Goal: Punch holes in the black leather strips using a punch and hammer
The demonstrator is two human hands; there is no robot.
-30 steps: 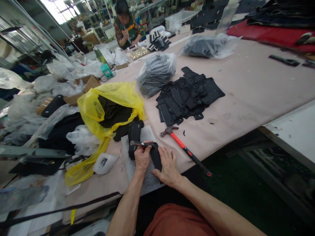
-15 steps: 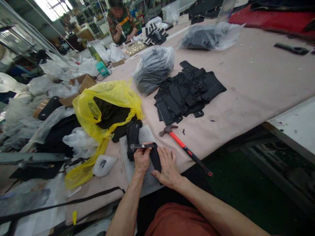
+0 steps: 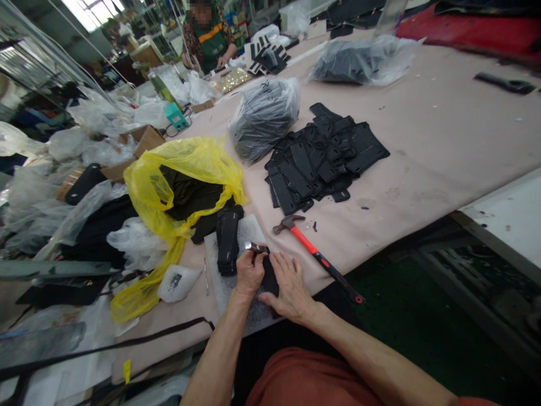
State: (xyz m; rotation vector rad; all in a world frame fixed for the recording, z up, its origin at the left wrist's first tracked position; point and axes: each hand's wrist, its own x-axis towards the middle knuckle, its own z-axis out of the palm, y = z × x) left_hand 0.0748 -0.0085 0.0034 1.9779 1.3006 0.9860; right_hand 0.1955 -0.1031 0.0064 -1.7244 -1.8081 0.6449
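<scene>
A small metal tool (image 3: 256,247) is pinched in my left hand (image 3: 250,273), its tip at the upper end of a black piece (image 3: 270,277). My right hand (image 3: 291,286) lies over the right side of that piece with its fingers spread, pressing it on the grey board (image 3: 249,321). Left of my hands, a stack of narrow black pieces (image 3: 228,239) rests on the same board. The hammer (image 3: 310,248) with a red and black handle lies to the right of my hands, touched by neither.
Beyond the hammer is a pile of black pieces (image 3: 316,160). A yellow bag (image 3: 198,152) with dark cloth stands to the left, near a thin metal tool (image 3: 206,276). Wrapped bundles (image 3: 266,118) lie farther back. A person (image 3: 211,39) works at the far end.
The metal tool in my left hand has turned and its outer end has swung right, toward the black piece. My left hand has shifted slightly right. The person at the back has lowered a hand.
</scene>
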